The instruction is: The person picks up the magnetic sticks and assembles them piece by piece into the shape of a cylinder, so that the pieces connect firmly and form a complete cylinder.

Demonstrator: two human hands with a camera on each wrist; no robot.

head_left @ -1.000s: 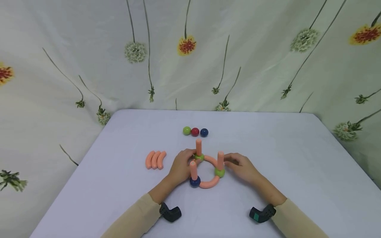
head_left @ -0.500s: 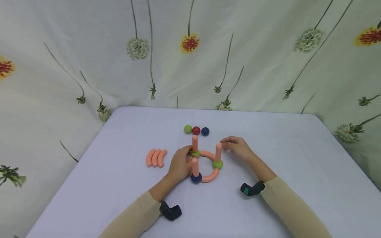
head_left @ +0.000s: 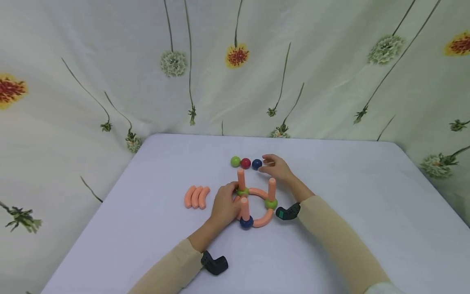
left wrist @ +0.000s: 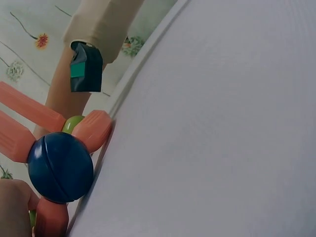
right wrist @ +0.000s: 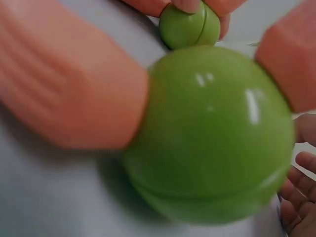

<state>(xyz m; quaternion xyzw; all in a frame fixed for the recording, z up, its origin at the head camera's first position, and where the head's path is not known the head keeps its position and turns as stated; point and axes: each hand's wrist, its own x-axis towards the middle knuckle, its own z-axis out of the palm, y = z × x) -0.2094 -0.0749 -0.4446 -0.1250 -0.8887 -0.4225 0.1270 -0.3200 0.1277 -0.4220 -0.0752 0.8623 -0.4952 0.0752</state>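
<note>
A ring of curved orange rods (head_left: 262, 221) and balls stands mid-table. Upright rods rise from its blue ball (head_left: 246, 223), its right green ball (head_left: 271, 204) and its rear green ball (head_left: 242, 192). My left hand (head_left: 224, 206) holds the ring's left side, fingers at the rear green ball; its palm hides part of a curved rod. Behind the ring, my right hand (head_left: 278, 168) has its fingers spread beside a loose blue ball (head_left: 257, 164); whether the thumb touches it I cannot tell. The blue ring ball (left wrist: 61, 167) looms large in the left wrist view.
Left of that loose ball lie a red ball (head_left: 245, 163) and a green ball (head_left: 235, 161) in a row. Several curved orange rods (head_left: 196, 197) lie side by side left of my left hand. A flowered cloth (head_left: 323, 81) hangs behind the white table (head_left: 349, 183).
My right hand has left the ring's right side and moved away from me and leftward to the loose blue ball. My left hand stays on the ring, which has shifted slightly.
</note>
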